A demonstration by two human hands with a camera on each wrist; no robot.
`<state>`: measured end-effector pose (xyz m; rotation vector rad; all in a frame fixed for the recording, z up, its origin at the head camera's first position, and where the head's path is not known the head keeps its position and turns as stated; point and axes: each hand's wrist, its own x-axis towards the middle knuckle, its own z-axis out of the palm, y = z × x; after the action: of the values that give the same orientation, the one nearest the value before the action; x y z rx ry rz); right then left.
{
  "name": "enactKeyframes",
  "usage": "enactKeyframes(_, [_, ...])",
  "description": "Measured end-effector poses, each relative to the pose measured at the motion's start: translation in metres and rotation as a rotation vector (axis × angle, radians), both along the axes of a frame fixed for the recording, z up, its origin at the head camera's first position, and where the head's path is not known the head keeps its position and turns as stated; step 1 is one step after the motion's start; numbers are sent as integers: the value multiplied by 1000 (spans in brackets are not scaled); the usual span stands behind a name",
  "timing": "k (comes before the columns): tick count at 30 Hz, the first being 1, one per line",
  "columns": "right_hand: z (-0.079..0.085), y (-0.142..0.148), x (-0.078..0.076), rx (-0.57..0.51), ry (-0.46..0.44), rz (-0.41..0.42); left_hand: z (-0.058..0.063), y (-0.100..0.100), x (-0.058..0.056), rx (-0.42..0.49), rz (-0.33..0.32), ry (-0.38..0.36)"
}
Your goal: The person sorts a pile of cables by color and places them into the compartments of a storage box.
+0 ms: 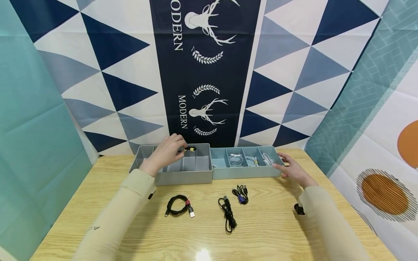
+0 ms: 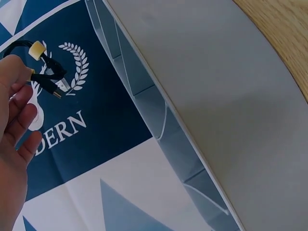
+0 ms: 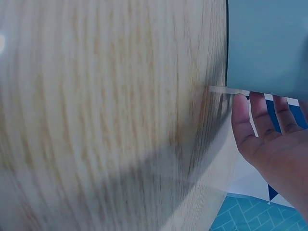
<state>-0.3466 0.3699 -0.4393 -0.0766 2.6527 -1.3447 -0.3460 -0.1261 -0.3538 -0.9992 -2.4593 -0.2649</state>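
My left hand (image 1: pixel 167 152) pinches a short black cable (image 2: pixel 50 72) with yellow ties above the grey divided box (image 1: pixel 183 177). The cable's metal plug ends hang free in the left wrist view. My right hand (image 1: pixel 295 170) is at the right end of the blue divided box (image 1: pixel 248 173), its fingers spread along that end wall. The blue box holds coiled white cables (image 1: pixel 236 160) in several compartments. In the right wrist view the fingertips (image 3: pixel 240 103) reach the box's edge; whether they press on it I cannot tell.
On the wooden table (image 1: pixel 196 239) in front of the boxes lie a coiled black cable (image 1: pixel 177 206) with a red tie, a bundled black cable (image 1: pixel 228 215), and a small black cable (image 1: pixel 240 194) with a blue tie. A patterned cloth (image 1: pixel 209 72) hangs behind.
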Motion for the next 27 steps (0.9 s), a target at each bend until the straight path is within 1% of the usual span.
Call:
enactKeyframes(7, [-2,0,1,-6,19,18,-2,10,-6,0,6,9])
enactKeyframes(15, [-2,2,2,1,24,18,-5,20,-13,1,-4,26])
enactKeyframes(22, [-1,1,1,1,17,8,-9,27,-18,-27,14,41])
enactKeyframes(27, [-1,0,1,-6,10,5,-14,29,-21,-46,7,44])
